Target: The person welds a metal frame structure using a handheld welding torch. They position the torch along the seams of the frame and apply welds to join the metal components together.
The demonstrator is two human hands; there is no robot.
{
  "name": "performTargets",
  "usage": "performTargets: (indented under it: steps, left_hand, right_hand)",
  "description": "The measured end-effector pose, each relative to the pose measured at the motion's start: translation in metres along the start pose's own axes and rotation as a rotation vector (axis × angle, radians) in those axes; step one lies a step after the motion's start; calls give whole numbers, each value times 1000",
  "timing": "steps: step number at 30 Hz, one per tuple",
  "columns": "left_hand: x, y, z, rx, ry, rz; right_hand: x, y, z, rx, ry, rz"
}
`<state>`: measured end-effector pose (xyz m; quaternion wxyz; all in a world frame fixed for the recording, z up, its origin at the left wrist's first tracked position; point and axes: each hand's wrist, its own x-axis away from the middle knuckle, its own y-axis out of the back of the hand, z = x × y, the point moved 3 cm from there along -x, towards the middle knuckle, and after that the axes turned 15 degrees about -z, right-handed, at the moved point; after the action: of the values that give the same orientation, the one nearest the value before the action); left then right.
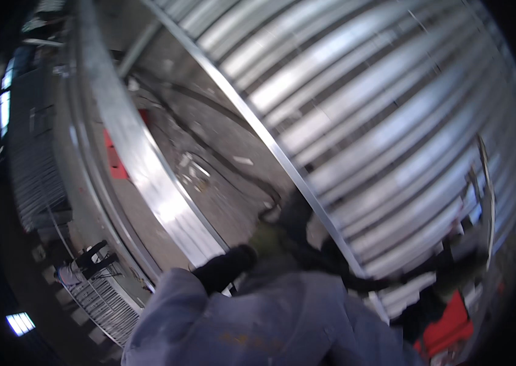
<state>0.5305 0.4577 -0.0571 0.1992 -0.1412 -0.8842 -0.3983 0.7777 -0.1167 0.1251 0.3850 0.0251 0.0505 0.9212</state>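
My left hand [266, 240], in what looks like an olive glove, is close to my body at the end of a black sleeve [227, 268]. Blur smears its fingers, so I cannot make out whether it holds anything. It is nearest to the end of a long, shiny metal beam [169, 204], which runs away to the upper left. A thin dark cable or hose [209, 152] trails over the floor and ends just beyond this hand. Of my right hand nothing can be made out; dark, blurred shapes lie on that side.
Ribbed metal panelling [367, 110] fills the right, bordered by a straight metal edge [264, 134]. Red objects [116, 155] sit beside the beam. Scraps [194, 171] litter the floor [233, 201]. Another red thing [447, 326] is at the lower right. A person [75, 271] is far off at the left.
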Motion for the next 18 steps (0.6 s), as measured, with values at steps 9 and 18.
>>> performTargets:
  steps: [9, 18]
  left_hand:
    - [-6, -92, -136, -146, -148, 20]
    - [17, -145, -177, -18, -113, 183]
  right_hand:
    - [61, -46, 12, -44, -430, 428]
    - [83, -66, 36, 125, -350, 933]
